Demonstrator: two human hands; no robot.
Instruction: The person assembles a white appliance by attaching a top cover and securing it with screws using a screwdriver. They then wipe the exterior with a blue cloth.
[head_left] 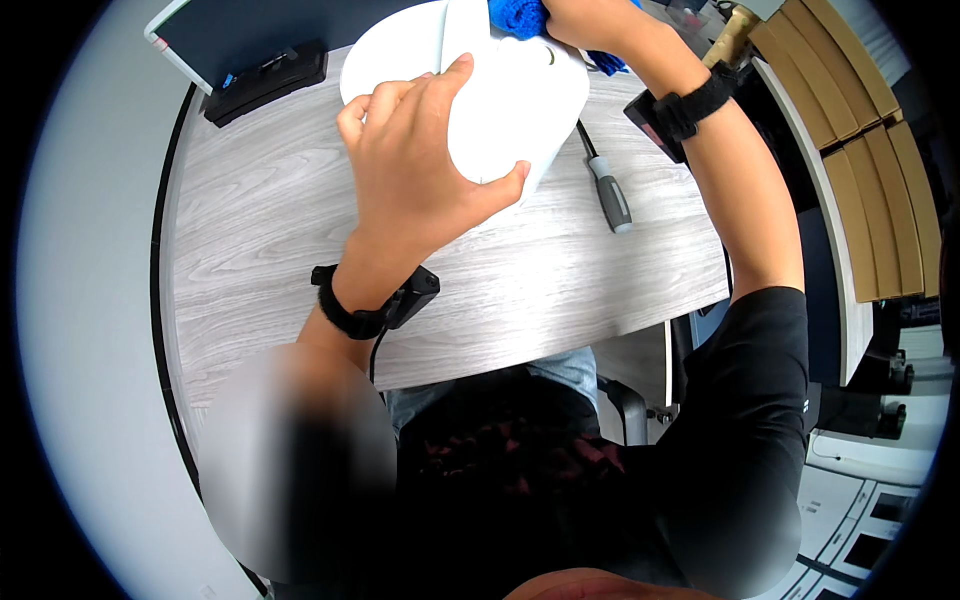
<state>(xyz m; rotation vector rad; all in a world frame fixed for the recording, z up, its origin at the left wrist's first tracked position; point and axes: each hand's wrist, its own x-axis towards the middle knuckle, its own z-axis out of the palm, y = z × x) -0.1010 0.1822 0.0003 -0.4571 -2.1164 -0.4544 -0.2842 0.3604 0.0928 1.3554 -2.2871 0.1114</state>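
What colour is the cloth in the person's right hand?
Bright blue cloth, bunched under the right hand; seen in the head view.

Things lying about on the table

A grey-handled screwdriver (610, 195) is seen on the pale wood-grain table (270, 220), near its right edge. A flat black case (265, 82) is placed at the far left corner, beside a dark board (215, 30) with a white frame.

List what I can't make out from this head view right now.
- Right hand: fingers cut off by the top edge, grip on the blue cloth unclear.
- White appliance: lower side hidden behind the left hand.
- Screwdriver: tip hidden under the appliance.
- Lower left: blurred patch.
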